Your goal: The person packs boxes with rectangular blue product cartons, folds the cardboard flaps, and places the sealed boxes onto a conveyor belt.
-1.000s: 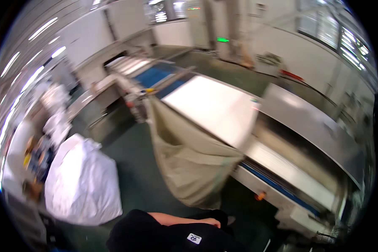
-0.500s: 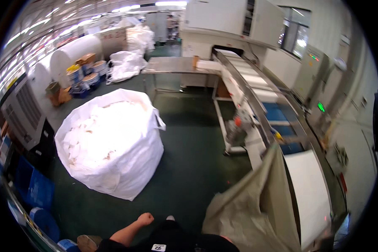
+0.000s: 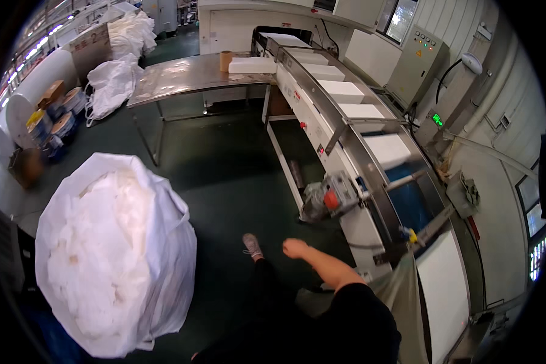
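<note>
Swinging free above the green floor (image 3: 236, 176), the right hand (image 3: 295, 247) is seen with fingers loosely curled on nothing, the view now turned from the conveyor (image 3: 370, 145) toward the full white bulk bag (image 3: 112, 255).

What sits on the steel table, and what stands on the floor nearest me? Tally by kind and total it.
Cardboard tube: 1
White slab: 1
Full white bag: 1
Total: 3
</note>
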`<action>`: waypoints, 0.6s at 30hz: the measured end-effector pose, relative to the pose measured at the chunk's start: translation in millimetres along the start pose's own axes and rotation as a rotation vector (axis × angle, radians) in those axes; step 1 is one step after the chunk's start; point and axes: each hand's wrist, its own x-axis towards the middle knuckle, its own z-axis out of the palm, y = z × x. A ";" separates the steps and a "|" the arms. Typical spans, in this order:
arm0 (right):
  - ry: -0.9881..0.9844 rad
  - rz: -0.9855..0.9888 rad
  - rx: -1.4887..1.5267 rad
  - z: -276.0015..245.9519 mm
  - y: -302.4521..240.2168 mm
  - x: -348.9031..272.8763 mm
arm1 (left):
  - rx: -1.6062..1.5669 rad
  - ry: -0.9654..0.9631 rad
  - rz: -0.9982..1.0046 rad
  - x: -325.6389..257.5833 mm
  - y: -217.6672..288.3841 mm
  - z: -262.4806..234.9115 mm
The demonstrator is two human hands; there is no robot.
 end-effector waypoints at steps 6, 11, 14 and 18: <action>0.222 0.206 -0.463 -184.6 106.6 241.2 | -0.002 0.055 -0.021 86.1 241.1 -45.9; 0.114 0.366 -0.878 -236.7 249.4 359.7 | -0.066 0.107 0.037 159.8 419.5 -79.3; -0.129 0.322 -1.058 -253.4 310.7 388.6 | -0.093 0.130 0.095 201.4 494.0 -93.6; -0.290 0.265 -1.214 -265.4 324.1 404.7 | -0.119 0.143 0.157 235.7 561.0 -106.5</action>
